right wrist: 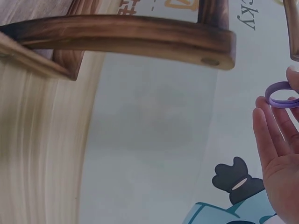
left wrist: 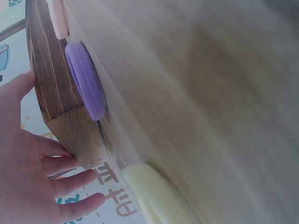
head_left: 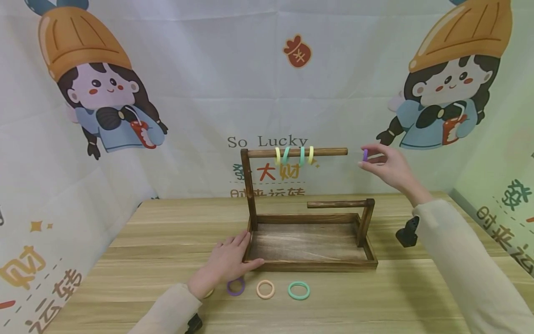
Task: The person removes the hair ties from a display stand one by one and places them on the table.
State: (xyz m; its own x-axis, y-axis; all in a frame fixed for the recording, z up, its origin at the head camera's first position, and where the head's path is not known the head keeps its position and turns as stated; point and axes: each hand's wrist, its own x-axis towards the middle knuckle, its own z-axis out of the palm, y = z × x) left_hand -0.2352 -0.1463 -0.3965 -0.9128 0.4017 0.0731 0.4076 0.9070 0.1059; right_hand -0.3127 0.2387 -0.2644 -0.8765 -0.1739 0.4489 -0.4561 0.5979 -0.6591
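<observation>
My right hand [head_left: 390, 166] pinches a purple ring [head_left: 365, 155] between thumb and fingertips, just off the free right end of the upper wooden bar [head_left: 329, 152]. The same purple ring [right wrist: 279, 95] shows at the right edge of the right wrist view. Two yellow and two green rings hang on that bar, among them a yellow ring [head_left: 311, 155]. My left hand [head_left: 227, 257], fingers extended, rests against the left front corner of the wooden stand [head_left: 308, 266]. In the left wrist view its fingers touch the dark wood.
On the table in front of the stand lie a purple ring [head_left: 236, 287], an orange ring [head_left: 265, 289], a green ring [head_left: 299, 291] and a yellow ring [left wrist: 156, 196], partly hidden by the left wrist. A lower bar [head_left: 338, 204] juts leftward from the right post. A printed cloth hangs behind.
</observation>
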